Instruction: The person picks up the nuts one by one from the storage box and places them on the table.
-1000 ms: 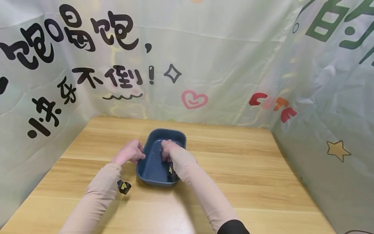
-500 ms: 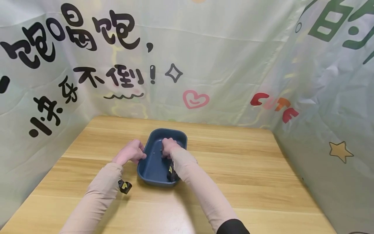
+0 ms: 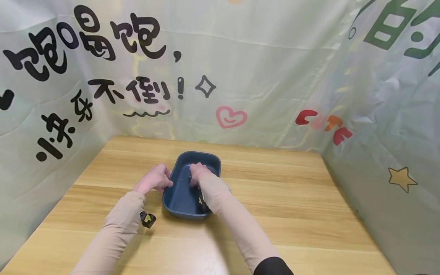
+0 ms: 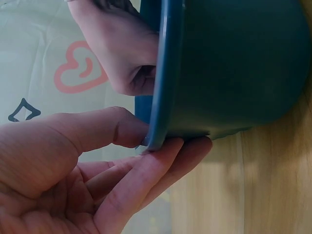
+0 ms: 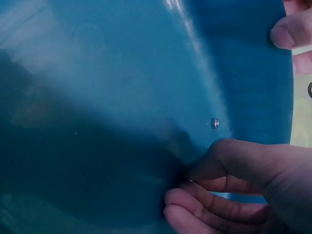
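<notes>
A dark blue rectangular plastic basin [image 3: 183, 208] stands on the wooden table. My left hand [image 3: 156, 178] pinches its left rim; in the left wrist view the thumb lies inside the wall and the fingers outside. My right hand [image 3: 198, 173] reaches down into the basin. Seen from the right wrist, its thumb and index fingertips meet at the floor, with a tiny glint of a small metal piece [image 5: 190, 181] between them; most of it is hidden. Another small shiny metal piece [image 5: 214, 123], nut-like, lies on the basin floor near the wall.
Black wrist cameras [image 3: 148, 219] hang under both forearms, the right one inside the basin. Printed cloth walls [image 3: 268, 84] enclose the wooden table [image 3: 275, 198] at the back and sides.
Both hands keep their places at the basin. The right hand and forearm shift only slightly, and the right wrist turns a little; the view itself drifts a bit.
</notes>
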`<state>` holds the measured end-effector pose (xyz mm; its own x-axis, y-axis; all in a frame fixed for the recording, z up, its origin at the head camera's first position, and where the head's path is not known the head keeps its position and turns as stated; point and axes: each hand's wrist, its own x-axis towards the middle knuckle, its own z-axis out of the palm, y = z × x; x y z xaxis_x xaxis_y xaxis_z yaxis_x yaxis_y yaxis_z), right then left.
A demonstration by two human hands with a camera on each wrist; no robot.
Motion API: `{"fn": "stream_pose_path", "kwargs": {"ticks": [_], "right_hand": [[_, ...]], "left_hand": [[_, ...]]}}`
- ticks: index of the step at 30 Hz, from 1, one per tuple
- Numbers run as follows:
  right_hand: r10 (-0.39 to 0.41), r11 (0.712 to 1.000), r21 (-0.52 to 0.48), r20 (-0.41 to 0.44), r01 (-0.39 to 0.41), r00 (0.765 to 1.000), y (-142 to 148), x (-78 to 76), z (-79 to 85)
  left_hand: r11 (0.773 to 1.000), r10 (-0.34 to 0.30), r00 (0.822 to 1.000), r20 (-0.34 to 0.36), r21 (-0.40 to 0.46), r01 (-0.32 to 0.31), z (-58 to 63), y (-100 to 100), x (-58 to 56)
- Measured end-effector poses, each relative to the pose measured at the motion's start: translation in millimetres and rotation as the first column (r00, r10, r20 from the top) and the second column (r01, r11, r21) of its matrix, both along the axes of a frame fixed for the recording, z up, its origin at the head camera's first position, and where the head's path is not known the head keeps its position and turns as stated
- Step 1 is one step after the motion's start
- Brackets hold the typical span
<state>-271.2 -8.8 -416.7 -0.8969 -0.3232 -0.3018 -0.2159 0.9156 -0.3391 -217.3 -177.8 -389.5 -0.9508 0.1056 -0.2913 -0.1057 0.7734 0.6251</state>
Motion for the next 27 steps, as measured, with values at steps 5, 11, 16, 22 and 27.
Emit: {"fn": "stream_pose_path", "kwargs": {"ticks": [5,11,16,22,27], "right_hand": [[0.008,1.0,0.029,-0.023,-0.007,1.0,2.2,3.1,1.9],[-0.013,0.999,-0.029,0.033,0.014,0.999,5.4,-0.7,3.7],[0.0,0.996,-0.092,0.089,0.008,0.996,8.5,-6.9,6.7],[0.048,0.987,-0.154,0.098,-0.033,0.994,15.1,-5.8,13.2],[0.113,0.968,-0.235,0.076,-0.092,0.991,23.6,-1.1,20.8]], "left_hand": [[1.0,0.0,1.0,0.014,0.003,0.0,-1.0,2.0,-1.4],[1.0,-0.006,1.0,0.0,0.013,0.006,-1.6,2.8,-2.3],[1.0,-0.011,1.0,-0.015,0.003,0.011,-1.5,2.8,-1.1],[1.0,-0.011,1.0,-0.009,0.002,0.011,-0.2,1.7,-0.2],[1.0,-0.009,1.0,0.001,-0.005,0.009,-1.6,1.2,-0.6]]}}
